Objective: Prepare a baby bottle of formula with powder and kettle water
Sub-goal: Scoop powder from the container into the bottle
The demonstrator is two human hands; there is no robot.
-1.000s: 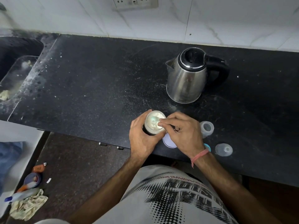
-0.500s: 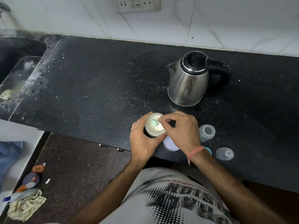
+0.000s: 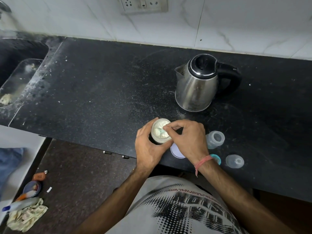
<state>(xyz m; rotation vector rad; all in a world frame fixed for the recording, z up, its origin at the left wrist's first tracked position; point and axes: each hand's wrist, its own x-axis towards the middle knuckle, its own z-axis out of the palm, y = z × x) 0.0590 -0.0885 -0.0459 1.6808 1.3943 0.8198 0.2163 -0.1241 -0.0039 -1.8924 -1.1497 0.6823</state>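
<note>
Head view, left hand (image 3: pixel 148 149) gripping powder-filled jar (image 3: pixel 160 130), right hand (image 3: pixel 187 139) pinching teal scoop (image 3: pixel 162 131) inside, empty bottle (image 3: pixel 215 139) beside.

1. The black speckled stone table (image 3: pixel 101 92) looks matt, dusted with pale powdery smears.
2. The brushed stainless-steel kettle (image 3: pixel 195 88) has a dull sheen; its lid and handle are glossy black plastic.
3. The small clear jar of cream-white powder (image 3: pixel 160 130) holds a dry, clumpy filling.
4. The translucent frosted plastic baby bottle (image 3: pixel 215 139) and the clear domed plastic cap (image 3: pixel 235 161) look smooth.
5. The white marble-patterned wall tiles (image 3: pixel 236 22) are glossy.
6. The crumpled yellowish cloth rag (image 3: pixel 27 217) looks soft and stained.
</note>
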